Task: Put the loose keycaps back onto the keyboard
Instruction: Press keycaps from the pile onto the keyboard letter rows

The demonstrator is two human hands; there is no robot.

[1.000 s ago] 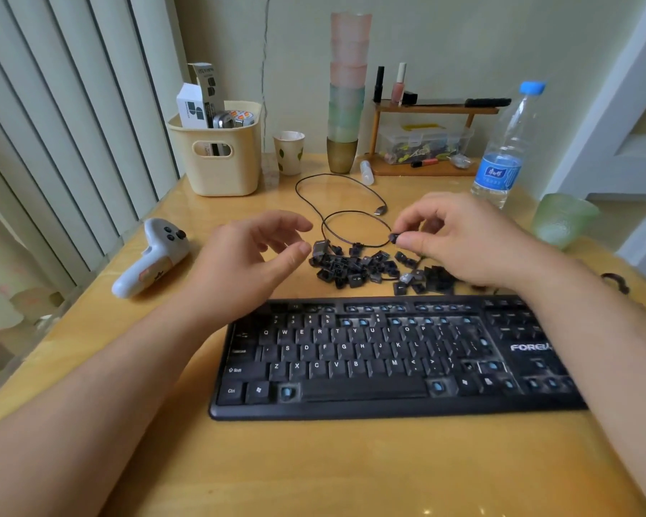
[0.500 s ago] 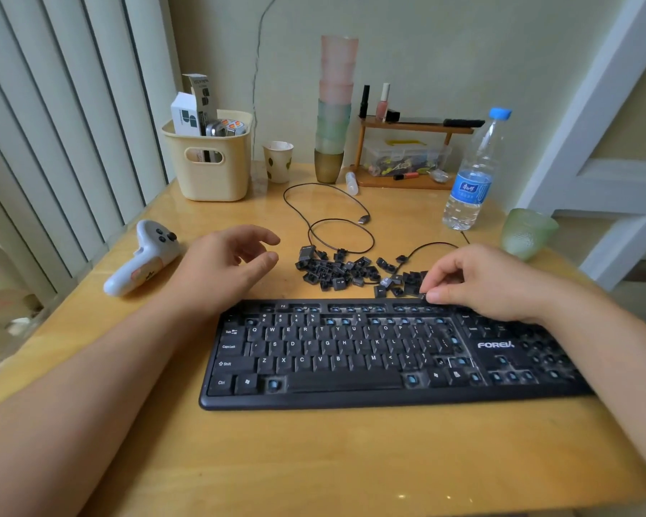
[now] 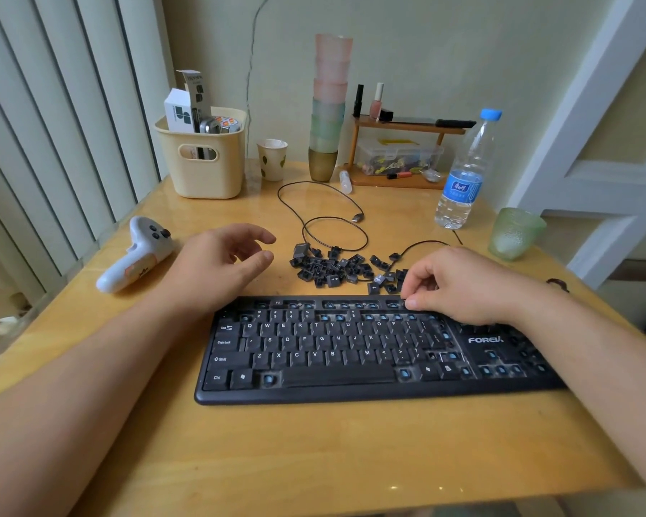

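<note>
On the glossy yellow wooden bench (image 3: 314, 460) we find nearest us a black plastic keyboard (image 3: 351, 352), marked "FOREV" in white at its right, with legible legends Tab, Caps Lock, Shift, Ctrl and the QWERTY letters; many sockets stand bare, showing blue stems. The right hand (image 3: 459, 285) rests over the keyboard's top row, fingers curled, thumb and forefinger pressed together at a socket; we cannot tell whether a keycap lies between them. The left hand (image 3: 217, 263) hovers off the keyboard's far left corner, fingers loosely bent and apart, holding nothing. Just beyond the keyboard lies the heap of loose keycaps (image 3: 336, 270), small black squarish caps, some upturned. To the left lies a smooth white controller (image 3: 135, 255) with dark buttons. Farther off we note a thin black looped cable (image 3: 321, 214), a clear water bottle (image 3: 463, 173) with blue cap and blue label, a ribbed green glass (image 3: 515, 233), a cream plastic basket (image 3: 202, 162), and a stack of frosted tumblers (image 3: 329, 106).
</note>
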